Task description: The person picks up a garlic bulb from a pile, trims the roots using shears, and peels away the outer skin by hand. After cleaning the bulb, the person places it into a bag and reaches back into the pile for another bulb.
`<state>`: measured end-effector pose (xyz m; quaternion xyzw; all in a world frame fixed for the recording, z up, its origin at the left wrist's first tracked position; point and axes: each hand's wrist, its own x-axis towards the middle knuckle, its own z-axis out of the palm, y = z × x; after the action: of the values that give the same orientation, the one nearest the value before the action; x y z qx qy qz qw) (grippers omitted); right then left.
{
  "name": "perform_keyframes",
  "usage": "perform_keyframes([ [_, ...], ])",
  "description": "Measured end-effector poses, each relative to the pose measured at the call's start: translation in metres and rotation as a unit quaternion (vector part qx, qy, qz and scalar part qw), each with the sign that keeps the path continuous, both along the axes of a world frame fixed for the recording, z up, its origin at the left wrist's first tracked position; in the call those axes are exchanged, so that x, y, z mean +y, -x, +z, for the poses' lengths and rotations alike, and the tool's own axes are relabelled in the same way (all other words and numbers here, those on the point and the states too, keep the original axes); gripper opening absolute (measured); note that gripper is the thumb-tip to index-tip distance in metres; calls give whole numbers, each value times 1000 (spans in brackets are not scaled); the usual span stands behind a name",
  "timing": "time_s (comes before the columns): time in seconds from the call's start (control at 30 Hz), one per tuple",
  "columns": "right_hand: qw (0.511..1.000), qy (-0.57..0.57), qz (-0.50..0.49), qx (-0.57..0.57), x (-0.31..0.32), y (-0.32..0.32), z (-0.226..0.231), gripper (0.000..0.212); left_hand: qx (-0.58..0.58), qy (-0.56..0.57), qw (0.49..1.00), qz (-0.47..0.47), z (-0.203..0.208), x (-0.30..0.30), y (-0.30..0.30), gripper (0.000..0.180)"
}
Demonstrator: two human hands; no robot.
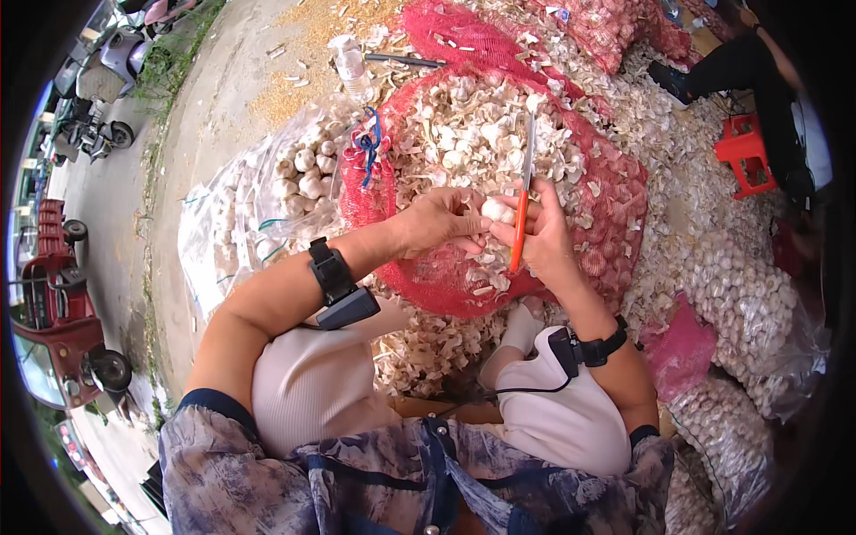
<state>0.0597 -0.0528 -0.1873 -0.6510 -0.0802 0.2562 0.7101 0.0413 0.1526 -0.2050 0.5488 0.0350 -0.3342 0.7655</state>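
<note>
A pale garlic bulb (497, 210) is between my two hands, above an open red mesh sack (415, 283). My left hand (443, 221) has its fingers curled in against the bulb's left side. In my closed right hand (546, 234) is a knife with an orange handle (519, 234), its narrow blade (530, 147) pointing away from me. The right fingers and thumb also touch the bulb's right side. Loose garlic bulbs (456, 159) and papery skins fill the sack's mouth below. How the left fingertips grip is partly hidden.
Left of the sack lies a clear plastic bag of garlic bulbs (303, 174). A clear bottle (350, 67) stands beyond. At right are a red stool (744, 153), another person's leg (736, 67) and full garlic sacks (740, 299). Skins litter the ground. A red vehicle (53, 330) is far left.
</note>
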Motion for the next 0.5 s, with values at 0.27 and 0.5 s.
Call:
perform_keyframes([
  [0.27, 986, -7, -113, 123, -15, -4, -19, 45, -231, -119, 952, -159, -31, 7, 16, 47],
  [0.5, 974, -83, -186, 100, -21, -13, -14, 29, -298, -513, 702, -394, -71, 40, 6, 24],
])
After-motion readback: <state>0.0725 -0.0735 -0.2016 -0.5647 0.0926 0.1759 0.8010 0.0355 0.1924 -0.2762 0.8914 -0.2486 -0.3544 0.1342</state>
